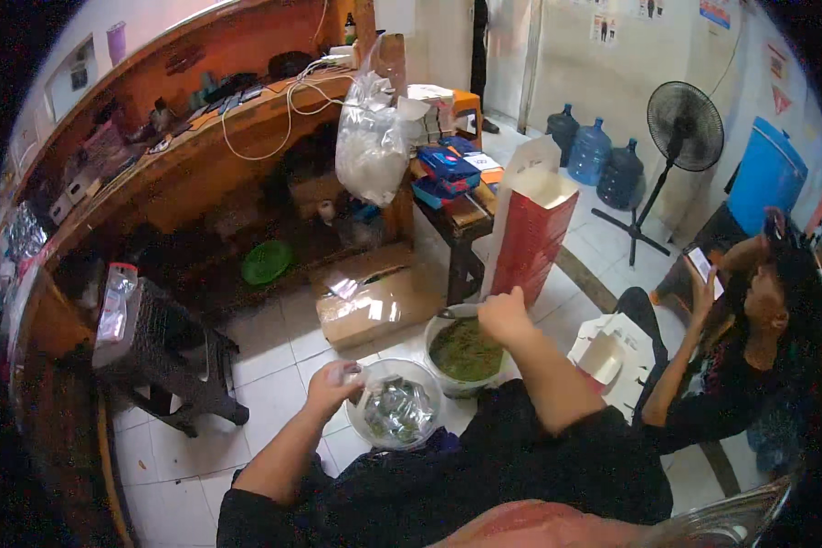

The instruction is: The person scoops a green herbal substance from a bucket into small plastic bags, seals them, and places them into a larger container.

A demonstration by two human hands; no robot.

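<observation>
My left hand [331,391] is closed in a pinch on a small clear plastic bag [352,374], at the left rim of a white tub [354,422]. Inside that tub lie several shiny clear packets [399,408]. Over the right side of a white bucket [432,352] my right hand [506,317] is closed; whatever its fingers hold is hidden. Loose green-brown shredded material [466,350] fills much of the bucket. At the bucket's far left rim shows a dark utensil end [447,312]. Behind my right hand stands a tall red and white carton [532,242], its top open.
Right of me a seated person [740,365] holds a phone, near an open white box [603,358]. A cardboard box [379,306] lies beyond the tubs. Dark stacked stools [160,338] stand left. Beyond are a small table with boxes [447,169], water jugs [589,151] and a fan [685,128].
</observation>
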